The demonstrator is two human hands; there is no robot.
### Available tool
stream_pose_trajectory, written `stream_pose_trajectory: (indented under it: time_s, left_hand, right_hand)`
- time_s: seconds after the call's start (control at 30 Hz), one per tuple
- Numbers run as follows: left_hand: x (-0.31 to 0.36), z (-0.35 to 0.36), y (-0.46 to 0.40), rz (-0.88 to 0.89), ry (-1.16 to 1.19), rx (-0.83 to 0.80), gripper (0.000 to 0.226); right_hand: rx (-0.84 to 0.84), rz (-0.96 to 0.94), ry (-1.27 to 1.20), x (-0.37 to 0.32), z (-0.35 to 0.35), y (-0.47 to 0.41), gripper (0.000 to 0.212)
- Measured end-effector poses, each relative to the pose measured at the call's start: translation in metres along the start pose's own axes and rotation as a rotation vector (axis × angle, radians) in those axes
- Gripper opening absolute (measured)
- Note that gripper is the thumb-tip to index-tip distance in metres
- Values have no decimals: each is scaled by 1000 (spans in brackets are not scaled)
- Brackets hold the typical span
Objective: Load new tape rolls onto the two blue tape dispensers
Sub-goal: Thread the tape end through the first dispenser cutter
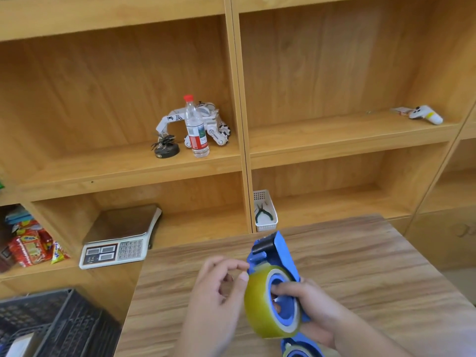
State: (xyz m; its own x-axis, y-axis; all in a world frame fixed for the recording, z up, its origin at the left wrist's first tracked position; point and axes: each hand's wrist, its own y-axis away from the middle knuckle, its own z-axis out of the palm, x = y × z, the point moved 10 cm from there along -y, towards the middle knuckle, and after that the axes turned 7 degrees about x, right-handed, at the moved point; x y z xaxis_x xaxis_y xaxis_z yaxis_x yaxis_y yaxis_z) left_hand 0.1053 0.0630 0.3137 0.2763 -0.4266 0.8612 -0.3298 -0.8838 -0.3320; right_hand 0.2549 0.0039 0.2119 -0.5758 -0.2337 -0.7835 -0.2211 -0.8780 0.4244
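I hold a blue tape dispenser (277,253) above the wooden table (360,266), its black roller end pointing away from me. A yellowish tape roll (260,302) sits on its blue hub. My right hand (316,313) grips the dispenser from the right, fingers reaching into the hub. My left hand (219,292) is at the roll's left edge, thumb and fingertip pinching at the tape surface. A second blue dispenser (301,350) with a roll lies on the table just below, partly cut off by the frame edge.
Wooden shelving stands behind the table with a weighing scale (116,243), a water bottle (195,127), a toy robot (213,122), a white basket with pliers (265,212) and snack packets (31,246). A black crate (59,325) sits lower left.
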Motion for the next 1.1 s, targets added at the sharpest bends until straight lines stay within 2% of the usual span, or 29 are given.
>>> stream_pose_trajectory:
  time_s: [0.07, 0.1, 0.2, 0.27, 0.37, 0.5, 0.8, 0.97, 1.1]
  left_hand:
    - [12, -2, -11, 42, -102, -118, 19]
    - [17, -3, -16, 76, -162, -167, 16]
    - [25, 4, -19, 160, -280, -287, 11]
    - [26, 9, -18, 202, -338, -333, 8]
    - [24, 13, -18, 192, -390, -388, 9]
    - [28, 26, -10, 274, -479, -529, 15]
    - [34, 20, 12, 299, -415, -584, 14]
    - [24, 17, 5, 252, -465, -672, 15]
    - [27, 19, -2, 283, -499, -724, 17]
  right_hand:
    - [-74, 48, 25, 2, 5, 3, 45]
    - [-89, 65, 34, 3, 6, 6, 55]
    - [-117, 89, 48, 9, 8, 9, 68]
    - [-138, 105, 73, 12, 10, 11, 63]
    - [-188, 137, 134, 17, 17, 19, 41]
    - [-232, 185, 133, 26, 17, 22, 35]
    - [-313, 258, 107, 40, 26, 30, 46]
    - [-326, 282, 104, 46, 29, 32, 44]
    - [-291, 312, 141, 51, 28, 28, 45]
